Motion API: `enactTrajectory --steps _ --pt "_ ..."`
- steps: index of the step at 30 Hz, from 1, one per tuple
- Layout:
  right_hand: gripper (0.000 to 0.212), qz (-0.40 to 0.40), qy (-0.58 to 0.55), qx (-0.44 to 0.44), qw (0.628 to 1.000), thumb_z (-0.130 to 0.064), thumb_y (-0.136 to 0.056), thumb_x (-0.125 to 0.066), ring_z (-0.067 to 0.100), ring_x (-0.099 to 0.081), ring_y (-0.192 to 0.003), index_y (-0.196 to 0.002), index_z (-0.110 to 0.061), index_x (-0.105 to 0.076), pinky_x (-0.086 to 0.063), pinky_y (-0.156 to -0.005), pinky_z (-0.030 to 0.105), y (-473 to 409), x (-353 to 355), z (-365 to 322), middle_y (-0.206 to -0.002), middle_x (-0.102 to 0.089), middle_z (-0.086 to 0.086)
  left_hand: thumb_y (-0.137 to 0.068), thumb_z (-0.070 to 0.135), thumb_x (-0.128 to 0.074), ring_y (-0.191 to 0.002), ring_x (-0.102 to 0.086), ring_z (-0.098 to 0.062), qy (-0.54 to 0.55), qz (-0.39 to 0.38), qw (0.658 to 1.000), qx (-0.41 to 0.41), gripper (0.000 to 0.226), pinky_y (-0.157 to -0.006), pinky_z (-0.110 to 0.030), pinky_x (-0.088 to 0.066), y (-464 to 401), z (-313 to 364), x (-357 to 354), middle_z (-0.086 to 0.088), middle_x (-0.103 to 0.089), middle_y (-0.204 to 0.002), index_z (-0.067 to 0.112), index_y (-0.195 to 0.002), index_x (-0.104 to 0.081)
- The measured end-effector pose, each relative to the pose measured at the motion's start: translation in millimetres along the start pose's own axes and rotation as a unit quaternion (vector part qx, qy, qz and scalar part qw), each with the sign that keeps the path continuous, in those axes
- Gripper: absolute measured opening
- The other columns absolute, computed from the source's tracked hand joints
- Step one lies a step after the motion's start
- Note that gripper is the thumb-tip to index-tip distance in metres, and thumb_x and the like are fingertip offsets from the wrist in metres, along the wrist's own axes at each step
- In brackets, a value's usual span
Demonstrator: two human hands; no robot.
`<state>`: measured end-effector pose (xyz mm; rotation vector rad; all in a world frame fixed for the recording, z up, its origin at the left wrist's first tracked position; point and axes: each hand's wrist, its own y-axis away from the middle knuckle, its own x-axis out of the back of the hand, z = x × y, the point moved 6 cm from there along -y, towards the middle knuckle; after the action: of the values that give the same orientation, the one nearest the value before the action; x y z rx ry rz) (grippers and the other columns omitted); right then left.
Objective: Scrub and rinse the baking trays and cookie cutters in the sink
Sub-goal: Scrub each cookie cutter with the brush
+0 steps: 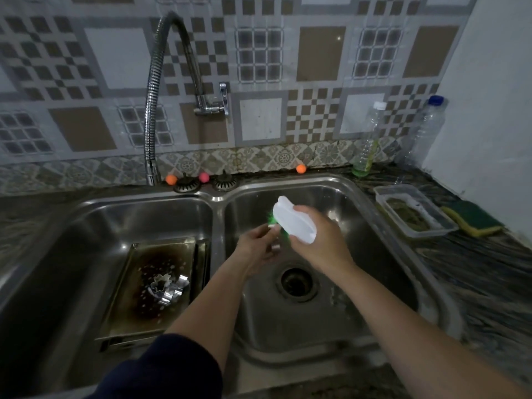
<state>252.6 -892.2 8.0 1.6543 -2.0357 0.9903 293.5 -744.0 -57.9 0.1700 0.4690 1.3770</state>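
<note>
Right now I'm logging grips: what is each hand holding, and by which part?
Right hand grips the white scrub brush around its handle back. Left hand pinches a small item under the bristles; what it is cannot be told.

Pretty clearly a home kitchen. There's a stainless double sink (218, 197) set into a dark speckled stone worktop (489, 260), with a bendy chrome tap (161, 90) coming out of a wall covered in patterned brown-and-grey tiles (319, 53). On the worktop to the right sit a green-and-yellow scrub sponge (475, 217), a clear plastic tub (414, 210), and a couple of reused plastic bottles (371, 139), one with some greenish liquid in the bottom. A burnt baking tray (155, 286) sits in the left basin.
</note>
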Motion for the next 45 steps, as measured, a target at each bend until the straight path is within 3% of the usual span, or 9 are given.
enactTrajectory --steps 5,9,14,17,22,31,37,39,45 --pt "0.058 0.027 -0.029 -0.053 0.998 -0.020 -0.079 -0.072 0.011 -0.050 -0.108 -0.131 -0.031 -0.050 -0.045 -0.083 0.025 -3.7 21.6 9.5 -0.125 -0.055 -0.006 -0.075 0.019 -0.080 -0.089 -0.065 -0.013 -0.168 0.100 0.971 -0.137 0.054 -0.078 -0.028 -0.055 -1.2 19.0 8.3 -0.003 -0.068 -0.108 0.010 -0.125 -0.060" --pt "0.057 -0.032 -0.027 0.017 0.999 -0.019 -0.078 -0.073 0.006 -0.048 -0.108 -0.129 -0.032 -0.053 -0.039 -0.080 0.021 1.5 23.5 -4.4 -0.121 -0.055 -0.012 -0.067 0.020 -0.083 -0.091 -0.060 -0.014 -0.435 0.124 0.851 -0.266 0.051 -0.077 -0.013 -0.038 5.3 41.3 -5.5 0.000 -0.061 -0.099 0.019 -0.115 -0.068" --pt "0.058 0.035 -0.021 -0.003 0.999 -0.017 -0.078 -0.073 0.015 -0.050 -0.115 -0.131 -0.027 -0.052 -0.043 -0.086 0.024 -0.9 43.0 6.0 -0.128 -0.056 -0.002 -0.065 0.019 -0.084 -0.098 -0.061 -0.019 -0.466 0.148 0.820 -0.298 0.056 -0.090 -0.029 -0.049 9.7 43.8 -22.8 -0.004 -0.062 -0.110 0.016 -0.118 -0.067" --pt "0.059 -0.002 -0.006 0.051 0.999 -0.016 -0.076 -0.073 0.014 -0.049 -0.118 -0.130 -0.026 -0.053 -0.043 -0.092 0.026 5.0 40.7 1.6 -0.130 -0.055 -0.004 -0.066 0.022 -0.081 -0.093 -0.061 -0.024 -0.494 0.166 0.791 -0.321 0.043 -0.079 -0.028 -0.049 12.0 48.3 -32.8 -0.006 -0.063 -0.103 0.019 -0.108 -0.070" --pt "0.059 0.047 -0.017 0.032 0.998 -0.015 -0.076 -0.074 0.015 -0.048 -0.119 -0.131 -0.022 -0.054 -0.045 -0.096 0.030 3.2 54.2 16.7 -0.130 -0.056 -0.002 -0.070 0.024 -0.079 -0.103 -0.055 -0.027 -0.515 0.193 0.769 -0.326 0.048 -0.088 -0.030 -0.041 16.1 48.5 -44.5 -0.003 -0.063 -0.112 0.018 -0.115 -0.065" --pt "0.057 0.021 -0.046 0.080 0.996 -0.014 -0.076 -0.074 0.015 -0.049 -0.117 -0.129 -0.023 -0.055 -0.044 -0.096 0.030 -14.9 67.1 16.7 -0.128 -0.056 -0.002 -0.070 0.023 -0.080 -0.098 -0.062 -0.017 -0.422 0.232 0.820 -0.308 0.068 -0.081 -0.025 -0.047 27.9 50.6 -61.5 0.004 -0.065 -0.102 0.020 -0.132 -0.052" --pt "0.058 -0.061 -0.044 0.124 0.989 -0.016 -0.073 -0.075 0.015 -0.051 -0.116 -0.127 -0.027 -0.056 -0.044 -0.091 0.026 -10.3 59.6 17.1 -0.127 -0.057 -0.005 -0.073 0.020 -0.078 -0.108 -0.059 -0.020 -0.475 0.292 0.777 -0.293 0.074 -0.083 -0.027 -0.046 41.6 60.9 -46.5 0.001 -0.064 -0.118 0.019 -0.140 -0.044" --pt "0.057 -0.048 -0.055 0.142 0.987 -0.016 -0.073 -0.075 0.013 -0.050 -0.114 -0.126 -0.027 -0.057 -0.042 -0.088 0.023 -14.0 65.3 9.6 -0.127 -0.057 -0.005 -0.071 0.023 -0.081 -0.103 -0.062 -0.017 -0.433 0.316 0.796 -0.280 0.076 -0.089 -0.029 -0.049 45.9 64.9 -35.8 0.002 -0.065 -0.114 0.019 -0.139 -0.047" --pt "0.056 -0.050 -0.095 0.132 0.985 -0.015 -0.075 -0.073 0.016 -0.054 -0.113 -0.127 -0.023 -0.056 -0.042 -0.084 0.021 -26.7 48.9 -13.0 -0.124 -0.059 -0.001 -0.077 0.027 -0.079 -0.083 -0.062 -0.009 -0.218 0.276 0.918 -0.184 0.037 -0.069 -0.014 -0.046 43.6 39.2 -23.7 -0.002 -0.070 -0.092 0.010 -0.109 -0.070"
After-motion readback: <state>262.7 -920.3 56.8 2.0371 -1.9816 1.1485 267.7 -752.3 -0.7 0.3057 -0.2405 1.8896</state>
